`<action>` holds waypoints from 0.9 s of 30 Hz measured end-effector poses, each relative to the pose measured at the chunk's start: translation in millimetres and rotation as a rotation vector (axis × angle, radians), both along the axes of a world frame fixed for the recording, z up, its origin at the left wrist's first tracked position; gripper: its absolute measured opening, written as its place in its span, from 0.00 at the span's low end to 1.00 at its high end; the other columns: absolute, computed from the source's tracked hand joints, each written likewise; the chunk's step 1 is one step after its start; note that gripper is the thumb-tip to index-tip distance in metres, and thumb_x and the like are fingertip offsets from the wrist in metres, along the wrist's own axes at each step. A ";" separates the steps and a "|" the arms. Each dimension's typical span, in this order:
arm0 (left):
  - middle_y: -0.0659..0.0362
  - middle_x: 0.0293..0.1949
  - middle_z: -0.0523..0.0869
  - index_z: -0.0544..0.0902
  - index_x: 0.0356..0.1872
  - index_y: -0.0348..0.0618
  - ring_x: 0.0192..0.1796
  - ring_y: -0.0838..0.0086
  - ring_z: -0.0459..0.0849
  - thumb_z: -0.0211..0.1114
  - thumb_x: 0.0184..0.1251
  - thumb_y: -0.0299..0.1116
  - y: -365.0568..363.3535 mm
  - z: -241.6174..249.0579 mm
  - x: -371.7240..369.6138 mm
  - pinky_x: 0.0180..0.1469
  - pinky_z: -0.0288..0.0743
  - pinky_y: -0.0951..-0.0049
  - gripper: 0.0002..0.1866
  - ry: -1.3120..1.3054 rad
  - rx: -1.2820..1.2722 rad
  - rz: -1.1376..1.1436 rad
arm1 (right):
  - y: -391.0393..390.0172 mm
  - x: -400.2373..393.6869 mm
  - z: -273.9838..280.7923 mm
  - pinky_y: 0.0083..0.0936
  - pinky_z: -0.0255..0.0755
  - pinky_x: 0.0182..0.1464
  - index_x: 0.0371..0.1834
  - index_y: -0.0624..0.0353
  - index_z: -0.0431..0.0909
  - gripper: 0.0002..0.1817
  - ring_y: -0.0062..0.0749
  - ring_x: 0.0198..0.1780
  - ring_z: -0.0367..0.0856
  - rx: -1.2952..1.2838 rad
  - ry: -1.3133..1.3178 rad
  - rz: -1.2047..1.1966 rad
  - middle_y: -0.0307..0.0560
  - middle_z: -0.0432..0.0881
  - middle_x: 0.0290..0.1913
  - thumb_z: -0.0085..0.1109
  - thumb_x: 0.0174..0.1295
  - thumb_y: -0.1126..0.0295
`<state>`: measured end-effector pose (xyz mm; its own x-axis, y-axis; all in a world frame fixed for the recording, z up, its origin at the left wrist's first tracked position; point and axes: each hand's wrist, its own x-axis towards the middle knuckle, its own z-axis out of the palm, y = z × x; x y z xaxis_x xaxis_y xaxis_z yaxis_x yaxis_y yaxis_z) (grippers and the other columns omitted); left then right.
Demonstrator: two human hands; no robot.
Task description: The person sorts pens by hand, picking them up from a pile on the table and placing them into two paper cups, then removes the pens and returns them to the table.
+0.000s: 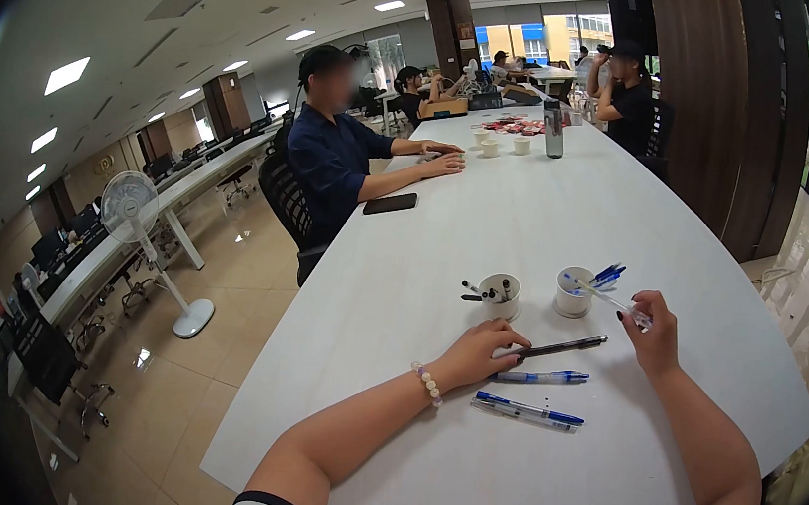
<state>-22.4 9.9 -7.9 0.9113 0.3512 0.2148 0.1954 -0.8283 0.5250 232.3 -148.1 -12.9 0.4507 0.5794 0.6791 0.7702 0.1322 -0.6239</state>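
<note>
My left hand [481, 353] is at the near end of a black pen [565, 347], fingers closed on it low over the table. My right hand [653, 333] pinches a clear-barrelled pen [609, 298], whose far end points over the rim of the right white cup [573, 306]. Several blue pens [608, 274] lean in that cup. Beside it, the left white cup [506, 310] holds several black pens [476, 291]. In front of my left hand lies a blue clear pen [544, 376]. Closer to me, two blue-capped pens [528, 410] rest side by side.
The white table [457, 229] stretches away from me. A seated person [330, 159] is at its left edge, by a dark phone [390, 203]. Farther back are small paper cups [491, 148], a grey bottle [554, 135] and red items [514, 125]. A fan [130, 206] stands left.
</note>
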 end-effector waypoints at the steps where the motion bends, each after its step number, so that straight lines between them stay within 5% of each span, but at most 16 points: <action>1: 0.57 0.43 0.76 0.81 0.49 0.46 0.49 0.67 0.75 0.62 0.63 0.33 0.7 -1.6 0.6 0.53 0.70 0.68 0.14 -0.020 -0.021 0.002 | 1.5 -0.6 0.7 0.23 0.73 0.34 0.42 0.57 0.70 0.16 0.30 0.29 0.79 -0.001 -0.006 0.003 0.44 0.78 0.29 0.66 0.52 0.77; 11: 0.58 0.40 0.78 0.82 0.43 0.46 0.44 0.69 0.78 0.65 0.61 0.36 4.5 -9.3 3.2 0.49 0.73 0.69 0.11 -0.088 -0.093 0.041 | 13.2 -12.8 10.0 0.22 0.70 0.28 0.43 0.56 0.66 0.19 0.26 0.26 0.77 0.156 -0.169 -0.062 0.43 0.79 0.29 0.67 0.54 0.76; 15: 0.58 0.38 0.78 0.81 0.41 0.47 0.43 0.68 0.79 0.65 0.61 0.36 0.3 -5.8 5.2 0.47 0.72 0.67 0.09 -0.085 -0.062 0.068 | 13.2 -11.0 11.2 0.35 0.70 0.27 0.47 0.54 0.65 0.16 0.47 0.27 0.79 -0.080 -0.349 -0.088 0.52 0.78 0.27 0.60 0.59 0.76; 19: 0.59 0.36 0.78 0.80 0.38 0.46 0.40 0.67 0.79 0.64 0.62 0.36 1.3 -5.4 10.0 0.45 0.72 0.67 0.08 -0.048 0.016 0.112 | 15.5 -23.6 14.0 0.41 0.70 0.36 0.49 0.54 0.61 0.13 0.53 0.34 0.77 -0.127 -0.293 0.018 0.53 0.76 0.32 0.50 0.63 0.76; 25: 0.57 0.37 0.80 0.80 0.38 0.43 0.39 0.67 0.80 0.63 0.63 0.33 -1.2 -7.7 7.8 0.44 0.73 0.69 0.07 -0.177 0.000 0.092 | 17.5 -17.3 10.2 0.33 0.72 0.32 0.46 0.57 0.61 0.13 0.41 0.30 0.79 -0.048 -0.091 0.020 0.50 0.77 0.29 0.53 0.64 0.75; 27: 0.56 0.36 0.81 0.81 0.35 0.42 0.37 0.64 0.81 0.64 0.62 0.34 0.6 -10.1 10.2 0.41 0.74 0.67 0.06 -0.275 0.016 0.067 | 20.4 -15.3 4.1 0.28 0.72 0.30 0.44 0.57 0.62 0.15 0.34 0.28 0.79 0.151 -0.120 0.023 0.48 0.78 0.29 0.59 0.62 0.75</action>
<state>-12.2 10.4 -18.0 0.7926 0.4034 0.4573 0.1021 -0.8271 0.5528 217.0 -127.7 -8.8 0.3493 0.4759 0.8072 0.8336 0.2357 -0.4996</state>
